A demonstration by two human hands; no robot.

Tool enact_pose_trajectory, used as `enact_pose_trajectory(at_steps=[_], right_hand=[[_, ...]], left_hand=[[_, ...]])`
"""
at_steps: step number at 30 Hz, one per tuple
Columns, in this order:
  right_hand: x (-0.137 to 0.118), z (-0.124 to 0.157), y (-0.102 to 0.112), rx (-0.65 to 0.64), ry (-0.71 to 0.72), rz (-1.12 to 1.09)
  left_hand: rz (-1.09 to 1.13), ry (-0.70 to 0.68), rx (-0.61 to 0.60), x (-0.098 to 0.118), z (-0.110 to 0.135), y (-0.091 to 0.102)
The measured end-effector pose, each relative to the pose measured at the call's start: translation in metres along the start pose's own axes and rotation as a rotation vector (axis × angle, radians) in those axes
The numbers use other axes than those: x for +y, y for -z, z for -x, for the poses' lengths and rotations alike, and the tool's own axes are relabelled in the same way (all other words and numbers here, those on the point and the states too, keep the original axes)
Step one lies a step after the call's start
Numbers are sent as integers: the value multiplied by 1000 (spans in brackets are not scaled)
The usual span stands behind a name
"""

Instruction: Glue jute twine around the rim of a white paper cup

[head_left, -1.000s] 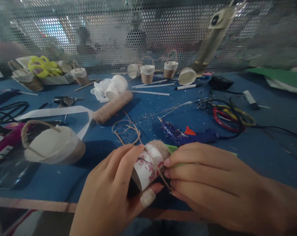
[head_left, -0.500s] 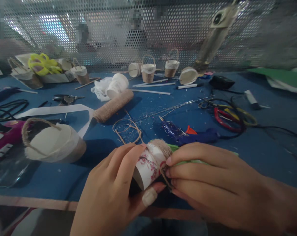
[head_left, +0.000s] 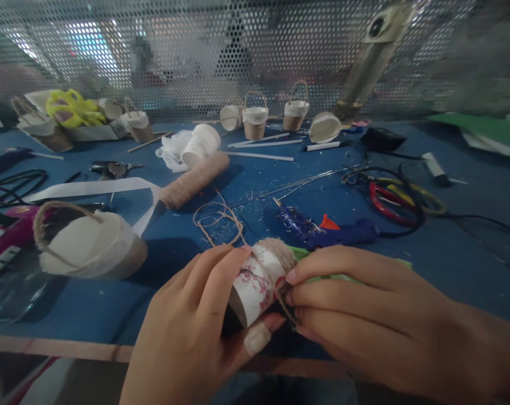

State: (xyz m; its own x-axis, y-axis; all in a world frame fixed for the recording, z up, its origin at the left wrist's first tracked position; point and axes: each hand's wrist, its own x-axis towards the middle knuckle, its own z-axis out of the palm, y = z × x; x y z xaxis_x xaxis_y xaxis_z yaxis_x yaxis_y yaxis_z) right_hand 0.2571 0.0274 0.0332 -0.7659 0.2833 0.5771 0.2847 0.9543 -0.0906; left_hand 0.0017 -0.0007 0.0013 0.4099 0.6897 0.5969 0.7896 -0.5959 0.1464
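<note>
My left hand (head_left: 196, 315) wraps round a paper cup (head_left: 255, 287) lying on its side, white with pink blossom print, its open rim toward the lower left. Twine covers the cup's base end. My right hand (head_left: 365, 309) pinches a piece of twine (head_left: 283, 306) against the cup's right side. From under my left fingers a loose twine loop (head_left: 219, 222) runs back over the blue table. Behind the cup, a blue glue gun (head_left: 322, 228) lies on its side. A green strip (head_left: 402, 262) shows partly behind my right hand.
At left stands a small handled basket (head_left: 94, 247) beside a magenta glue gun (head_left: 14, 236). A twine roll (head_left: 196, 180) and white cups (head_left: 202, 145) lie mid-table. Red-handled scissors (head_left: 385, 208) rest at right. Little baskets (head_left: 255, 122) line the perforated metal screen (head_left: 187, 62).
Almost nothing differs. Both hands keep the same grip on the cup and twine, and the view has shifted very slightly.
</note>
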Motion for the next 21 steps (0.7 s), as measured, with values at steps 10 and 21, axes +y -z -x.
enact_pose_trajectory(at_steps=[10, 21], right_hand=[[-2, 1, 3, -15, -4, 13], [0, 0, 1, -43, -4, 2]], left_hand=[[-13, -20, 7, 0, -2, 0], [-14, -30, 16, 0, 0, 0]])
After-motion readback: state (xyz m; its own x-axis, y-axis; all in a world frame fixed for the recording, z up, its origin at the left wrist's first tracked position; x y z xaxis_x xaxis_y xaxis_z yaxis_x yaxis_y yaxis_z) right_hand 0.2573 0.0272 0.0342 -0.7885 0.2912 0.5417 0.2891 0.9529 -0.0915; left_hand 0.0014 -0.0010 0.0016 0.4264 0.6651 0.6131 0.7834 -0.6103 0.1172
